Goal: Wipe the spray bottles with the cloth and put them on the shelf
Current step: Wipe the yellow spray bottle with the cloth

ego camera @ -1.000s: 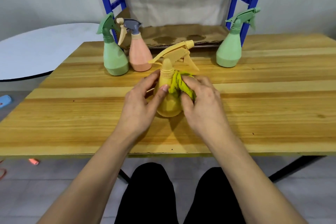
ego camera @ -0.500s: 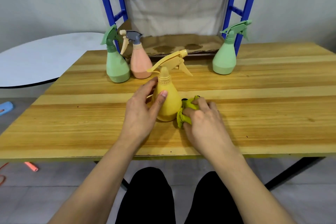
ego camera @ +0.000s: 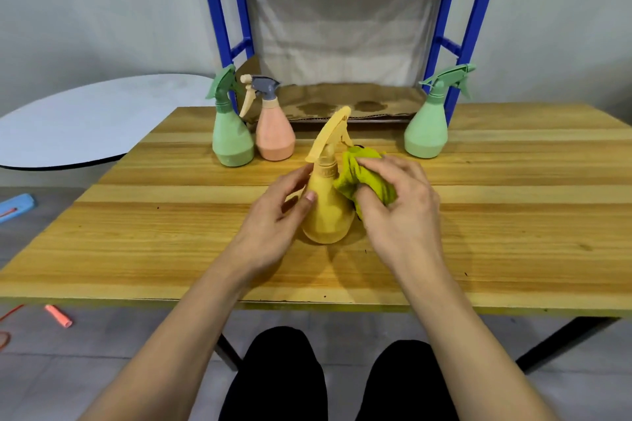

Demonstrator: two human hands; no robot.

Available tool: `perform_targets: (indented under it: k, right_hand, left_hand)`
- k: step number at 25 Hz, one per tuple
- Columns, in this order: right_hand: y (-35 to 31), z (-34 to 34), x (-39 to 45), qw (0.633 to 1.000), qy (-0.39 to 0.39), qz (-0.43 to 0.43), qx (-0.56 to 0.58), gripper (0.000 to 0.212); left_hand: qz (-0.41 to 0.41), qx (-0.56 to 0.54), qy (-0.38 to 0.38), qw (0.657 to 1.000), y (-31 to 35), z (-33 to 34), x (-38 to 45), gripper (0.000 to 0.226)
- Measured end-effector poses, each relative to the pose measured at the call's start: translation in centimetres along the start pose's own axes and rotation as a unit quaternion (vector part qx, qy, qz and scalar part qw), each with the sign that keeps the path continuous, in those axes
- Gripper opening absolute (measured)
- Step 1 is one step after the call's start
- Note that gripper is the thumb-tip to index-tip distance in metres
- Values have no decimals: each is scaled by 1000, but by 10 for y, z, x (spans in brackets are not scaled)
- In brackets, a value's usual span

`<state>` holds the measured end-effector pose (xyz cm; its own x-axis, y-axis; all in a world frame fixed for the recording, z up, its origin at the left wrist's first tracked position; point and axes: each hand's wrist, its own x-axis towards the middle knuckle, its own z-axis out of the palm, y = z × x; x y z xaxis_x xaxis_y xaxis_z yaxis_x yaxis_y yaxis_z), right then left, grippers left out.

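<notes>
Head view: left hand fingers curl round the yellow plastic spray bottle standing on the wooden table. Right hand bunches the lime-green cloth in curled fingers against the bottle's shoulder.

A yellow bottle stands upright near the middle of a wooden table, its trigger head angled up and away. A bunched yellow-green cloth presses against the bottle's right shoulder, just below the neck. At the table's far edge, a green bottle and a pink bottle with a grey head stand upright side by side on the left, touching or nearly so. A second green bottle stands upright well apart on the right. Behind them rises a blue-framed shelf, lined with brown paper.
</notes>
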<state>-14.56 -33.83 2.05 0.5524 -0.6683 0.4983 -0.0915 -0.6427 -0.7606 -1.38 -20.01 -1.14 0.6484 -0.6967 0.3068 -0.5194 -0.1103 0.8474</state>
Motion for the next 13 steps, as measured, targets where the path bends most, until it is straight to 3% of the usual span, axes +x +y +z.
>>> perform_targets:
  k: [7,10,13]
  right_hand:
    - [4,13,-3,991,-91,-19,-97,38]
    - [25,8,-26,980,-127,22,-150,42]
    - [29,5,-20,986,-118,44,-113,39]
  left_hand:
    - [33,13,25,999,-3,9,1,56]
    - [30,22,36,999,-1,15,-1,53]
    - [24,17,37,999,0,18,-1,53]
